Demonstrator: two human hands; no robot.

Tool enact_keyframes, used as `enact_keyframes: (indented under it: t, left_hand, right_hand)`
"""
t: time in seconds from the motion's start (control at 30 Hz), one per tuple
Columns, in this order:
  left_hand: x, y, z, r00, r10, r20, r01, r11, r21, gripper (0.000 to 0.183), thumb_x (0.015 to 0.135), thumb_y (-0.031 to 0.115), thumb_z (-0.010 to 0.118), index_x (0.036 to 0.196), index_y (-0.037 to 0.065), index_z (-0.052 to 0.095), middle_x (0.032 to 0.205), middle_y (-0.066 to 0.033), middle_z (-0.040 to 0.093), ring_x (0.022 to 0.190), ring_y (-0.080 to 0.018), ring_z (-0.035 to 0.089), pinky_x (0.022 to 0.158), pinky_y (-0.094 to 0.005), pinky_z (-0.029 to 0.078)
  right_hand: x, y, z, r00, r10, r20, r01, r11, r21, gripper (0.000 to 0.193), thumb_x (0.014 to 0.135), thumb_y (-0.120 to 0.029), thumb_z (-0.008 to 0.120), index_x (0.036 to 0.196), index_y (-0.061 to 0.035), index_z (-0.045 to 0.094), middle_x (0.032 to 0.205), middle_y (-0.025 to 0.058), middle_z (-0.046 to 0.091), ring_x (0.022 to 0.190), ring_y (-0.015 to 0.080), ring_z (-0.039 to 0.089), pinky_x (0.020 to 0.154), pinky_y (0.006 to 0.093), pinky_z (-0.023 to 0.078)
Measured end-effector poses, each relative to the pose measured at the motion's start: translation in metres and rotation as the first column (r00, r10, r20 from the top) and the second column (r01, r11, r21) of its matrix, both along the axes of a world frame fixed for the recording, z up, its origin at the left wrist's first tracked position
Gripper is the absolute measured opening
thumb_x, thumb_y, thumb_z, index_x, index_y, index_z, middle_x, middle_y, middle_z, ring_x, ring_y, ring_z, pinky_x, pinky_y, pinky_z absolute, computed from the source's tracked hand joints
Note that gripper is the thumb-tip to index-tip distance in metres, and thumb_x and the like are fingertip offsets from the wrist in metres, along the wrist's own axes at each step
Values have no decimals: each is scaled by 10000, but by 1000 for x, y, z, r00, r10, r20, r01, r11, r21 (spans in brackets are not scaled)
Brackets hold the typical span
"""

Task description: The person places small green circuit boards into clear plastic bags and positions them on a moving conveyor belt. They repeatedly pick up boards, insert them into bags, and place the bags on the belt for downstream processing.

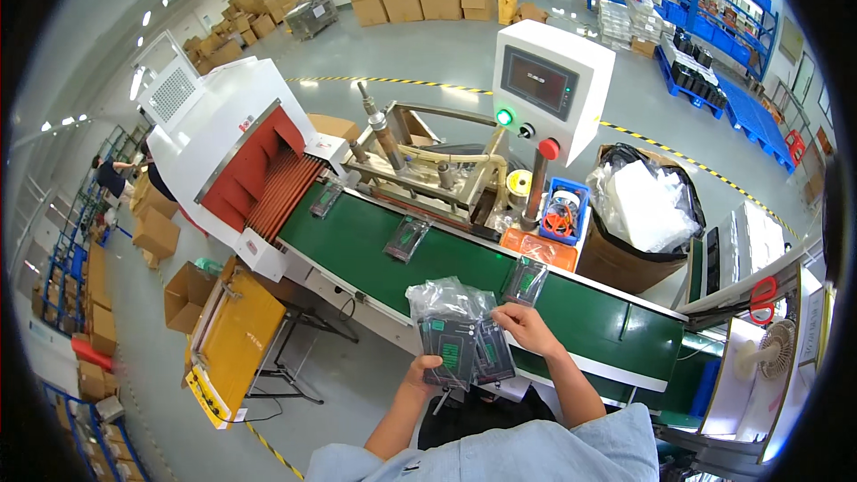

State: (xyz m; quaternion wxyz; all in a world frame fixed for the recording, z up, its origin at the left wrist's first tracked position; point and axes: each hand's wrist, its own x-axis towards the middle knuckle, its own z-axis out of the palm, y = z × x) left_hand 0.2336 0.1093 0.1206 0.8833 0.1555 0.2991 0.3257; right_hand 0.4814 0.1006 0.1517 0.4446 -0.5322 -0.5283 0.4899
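Note:
My left hand [418, 377] is closed on the lower left edge of a dark flat box [449, 348] with green print, its thumb lying on the front. A second dark box [494, 353] overlaps it on the right, and loose clear plastic film [446, 296] stands up above both. My right hand [528, 328] pinches the film at the upper right of the second box. Both boxes are held in front of the near edge of a green conveyor belt [357, 236]. On the belt lie three film-wrapped packs: one near my right hand [525, 280], a middle pack [406, 239] and a far-left pack [326, 200].
At the belt's left end stands a white tunnel machine [223, 116] with red flaps. Beyond the belt are a metal sealing frame [402, 165], a control box [553, 80], a blue bin [571, 230] and a bag-lined waste carton [625, 254]. A yellow table [237, 330] is at left.

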Motion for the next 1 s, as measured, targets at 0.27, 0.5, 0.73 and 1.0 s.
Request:
enact_keyframes:
  t: [0.27, 0.5, 0.73, 1.0]
  left_hand:
    - [78, 15, 40, 971, -13, 238, -29, 984, 175, 798, 548, 217, 609, 1271, -7, 360, 1199, -201, 467, 1117, -352, 474, 948, -471, 399]
    - [97, 0, 29, 929, -144, 340, 117, 988, 98, 839, 560, 252, 609, 1300, -2, 306, 1219, -220, 450, 1115, -413, 460, 887, -573, 418]
    - [56, -22, -47, 988, -143, 62, 147, 988, -52, 675, 570, 213, 578, 1190, -15, 443, 1080, -199, 556, 1021, -359, 537, 863, -457, 462]
    - [50, -33, -20, 995, -95, 20, 96, 990, -104, 545, 591, 167, 561, 1101, -16, 516, 989, -160, 603, 861, -294, 609, 772, -393, 512]
  right_hand:
    - [69, -51, -9, 974, -223, 23, 221, 972, 81, 243, 910, -210, 502, 867, 19, 570, 716, -3, 501, 697, 84, 451, 634, 238, 397]
    - [261, -133, -85, 464, -818, 339, 825, 539, 172, 275, 891, -244, 488, 863, 5, 603, 678, 72, 576, 654, 121, 519, 607, 288, 418]
    - [321, -139, -184, 153, -768, 621, 890, 381, 251, 215, 846, -194, 506, 864, -11, 620, 775, 182, 575, 765, 319, 559, 695, 391, 435]
    - [294, -113, -189, 3, -742, 671, 949, 214, 233, 256, 835, -240, 490, 809, -28, 631, 836, 197, 554, 810, 357, 532, 724, 433, 423]
